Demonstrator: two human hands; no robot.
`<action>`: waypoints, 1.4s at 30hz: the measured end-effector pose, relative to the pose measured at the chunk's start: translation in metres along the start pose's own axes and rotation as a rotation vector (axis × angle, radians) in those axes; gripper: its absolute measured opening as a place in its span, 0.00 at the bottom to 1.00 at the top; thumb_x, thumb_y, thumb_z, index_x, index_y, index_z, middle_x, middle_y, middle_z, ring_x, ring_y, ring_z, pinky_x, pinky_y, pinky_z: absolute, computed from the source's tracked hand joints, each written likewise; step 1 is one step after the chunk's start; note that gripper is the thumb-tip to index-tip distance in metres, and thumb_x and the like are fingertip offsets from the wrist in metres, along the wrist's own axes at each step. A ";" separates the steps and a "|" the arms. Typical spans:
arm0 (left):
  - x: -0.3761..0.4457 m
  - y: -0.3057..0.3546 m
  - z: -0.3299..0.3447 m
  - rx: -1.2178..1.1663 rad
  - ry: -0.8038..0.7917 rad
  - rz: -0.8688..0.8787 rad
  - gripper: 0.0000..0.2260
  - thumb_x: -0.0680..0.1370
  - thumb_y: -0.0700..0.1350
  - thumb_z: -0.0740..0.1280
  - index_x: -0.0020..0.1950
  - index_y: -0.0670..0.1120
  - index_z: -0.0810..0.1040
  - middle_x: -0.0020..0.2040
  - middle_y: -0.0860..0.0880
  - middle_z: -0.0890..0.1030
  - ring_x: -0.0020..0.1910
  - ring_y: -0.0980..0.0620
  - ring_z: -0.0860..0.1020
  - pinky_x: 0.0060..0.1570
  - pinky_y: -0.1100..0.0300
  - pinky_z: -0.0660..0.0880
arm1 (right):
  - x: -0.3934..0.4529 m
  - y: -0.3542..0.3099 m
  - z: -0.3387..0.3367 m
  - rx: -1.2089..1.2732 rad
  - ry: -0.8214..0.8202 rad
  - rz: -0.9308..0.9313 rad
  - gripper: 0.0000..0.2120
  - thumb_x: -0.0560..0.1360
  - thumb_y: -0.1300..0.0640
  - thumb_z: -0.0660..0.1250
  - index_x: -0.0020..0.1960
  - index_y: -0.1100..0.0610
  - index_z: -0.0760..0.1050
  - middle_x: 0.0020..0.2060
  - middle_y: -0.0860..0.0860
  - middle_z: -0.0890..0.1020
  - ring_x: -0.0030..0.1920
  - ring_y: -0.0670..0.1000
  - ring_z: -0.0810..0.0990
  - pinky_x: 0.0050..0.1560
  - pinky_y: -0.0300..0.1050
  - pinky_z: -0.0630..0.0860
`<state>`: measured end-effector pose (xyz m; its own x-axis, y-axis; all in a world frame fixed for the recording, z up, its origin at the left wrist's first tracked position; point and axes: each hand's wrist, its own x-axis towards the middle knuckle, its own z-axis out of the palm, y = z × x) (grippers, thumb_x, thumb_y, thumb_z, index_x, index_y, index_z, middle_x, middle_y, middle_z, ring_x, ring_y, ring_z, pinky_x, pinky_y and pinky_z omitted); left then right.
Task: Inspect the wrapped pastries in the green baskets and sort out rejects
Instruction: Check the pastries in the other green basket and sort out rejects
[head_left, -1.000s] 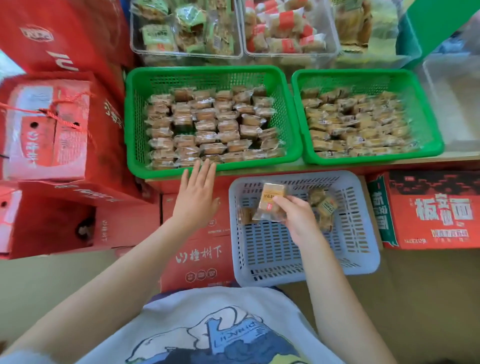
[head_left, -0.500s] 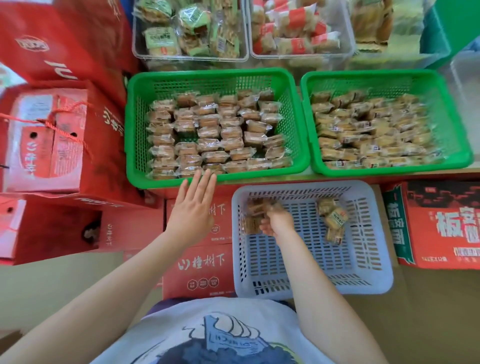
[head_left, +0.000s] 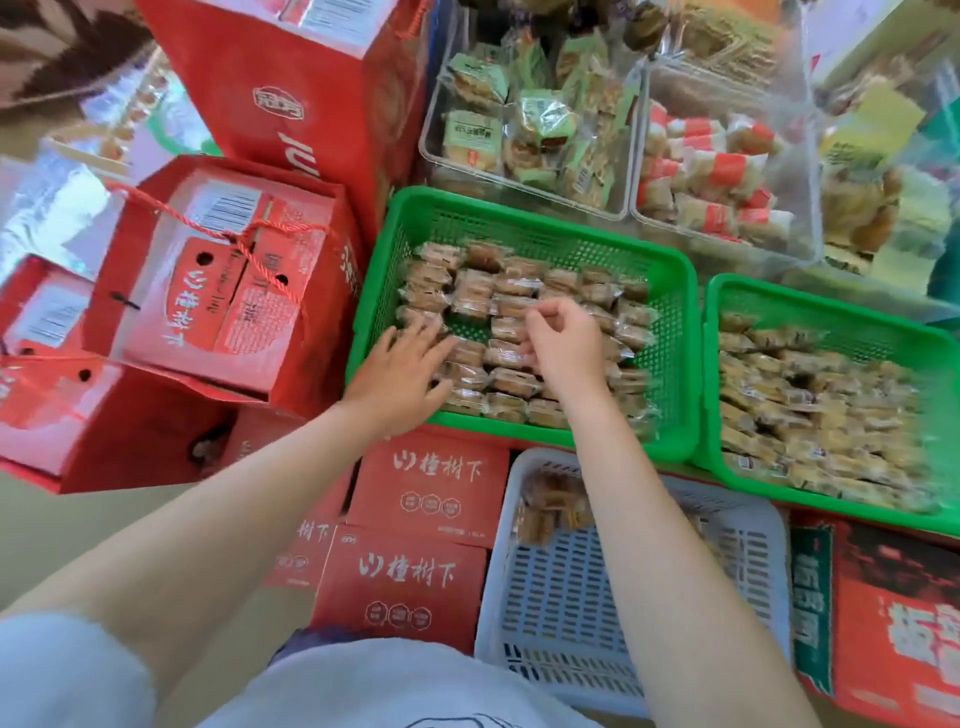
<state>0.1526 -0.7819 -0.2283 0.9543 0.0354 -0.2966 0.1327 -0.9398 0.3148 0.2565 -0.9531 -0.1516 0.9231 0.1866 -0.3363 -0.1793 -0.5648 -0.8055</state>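
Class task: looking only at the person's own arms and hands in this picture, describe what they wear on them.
Both forearms are bare. The left hand and right hand wear no gloves; no ring, watch or bracelet shows. A short pale grey-white sleeve covers the left upper arm, part of a light T-shirt with a dark print.

Two green mesh baskets side by side: left green basket (head_left: 670, 332) holds clear-wrapped brown pastries (head_left: 475, 291) in rough rows, one bare gap near its middle; right green basket (head_left: 727, 306) is packed with paler wrapped pastries (head_left: 810, 410), blurred. White slotted basket (head_left: 571, 597) below holds a few wrapped pastries at its far-left corner (head_left: 550, 504).
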 end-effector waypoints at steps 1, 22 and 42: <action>0.002 -0.001 0.001 0.000 -0.021 0.007 0.28 0.83 0.59 0.51 0.82 0.53 0.51 0.83 0.49 0.46 0.81 0.50 0.43 0.79 0.46 0.44 | 0.011 -0.003 0.009 -0.068 -0.011 -0.031 0.07 0.81 0.55 0.61 0.50 0.54 0.78 0.42 0.51 0.82 0.42 0.51 0.82 0.41 0.49 0.78; 0.005 -0.001 0.004 0.002 -0.040 -0.006 0.30 0.81 0.60 0.50 0.82 0.52 0.53 0.83 0.47 0.46 0.81 0.46 0.43 0.78 0.41 0.46 | 0.078 0.011 0.091 -1.157 -0.091 -0.428 0.24 0.77 0.62 0.68 0.71 0.60 0.66 0.64 0.57 0.75 0.63 0.58 0.75 0.49 0.50 0.77; 0.004 0.000 0.004 -0.005 -0.032 -0.003 0.30 0.81 0.59 0.50 0.82 0.54 0.52 0.83 0.47 0.46 0.81 0.47 0.44 0.78 0.42 0.47 | 0.084 -0.007 0.078 -0.932 -0.193 -0.385 0.15 0.79 0.67 0.63 0.64 0.60 0.68 0.61 0.62 0.68 0.54 0.64 0.76 0.44 0.51 0.71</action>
<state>0.1551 -0.7827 -0.2331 0.9449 0.0270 -0.3261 0.1369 -0.9379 0.3189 0.3087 -0.8701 -0.2121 0.7770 0.5668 -0.2737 0.5292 -0.8237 -0.2037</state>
